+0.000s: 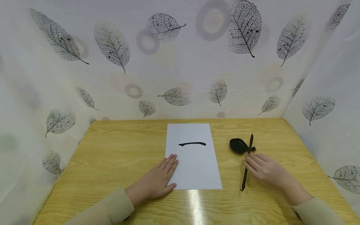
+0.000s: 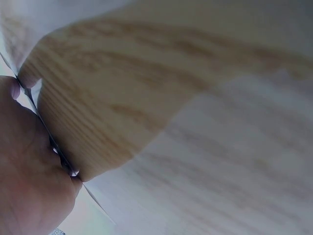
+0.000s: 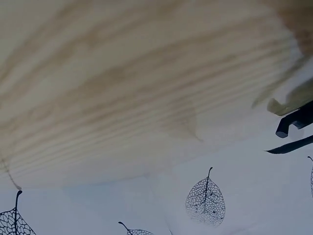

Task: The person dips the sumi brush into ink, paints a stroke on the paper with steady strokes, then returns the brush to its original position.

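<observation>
On the white sheet of paper point(image 1: 194, 168) is one black horizontal brush stroke point(image 1: 192, 144). My left hand point(image 1: 157, 178) lies flat across the sheet's lower left edge, fingers straight; the left wrist view shows this hand point(image 2: 36, 166) from close by. To the right of the paper my right hand point(image 1: 265, 170) pinches a dark calligraphy brush point(image 1: 244, 179) near its middle. The brush's pointed tip point(image 1: 252, 136) faces the far side, and its looped end faces me. Beside it sits a black ink dish point(image 1: 238, 146) with a short handle point(image 1: 253, 149); the brush crosses in front of this handle.
The wood-grain table point(image 1: 121, 147) has a glossy surface that reflects light. Leaf-patterned white curtain point(image 1: 180, 62) closes off its far side and both flanks. In the right wrist view the brush tip point(image 3: 291, 146) and dish handle point(image 3: 288, 125) show at the right edge.
</observation>
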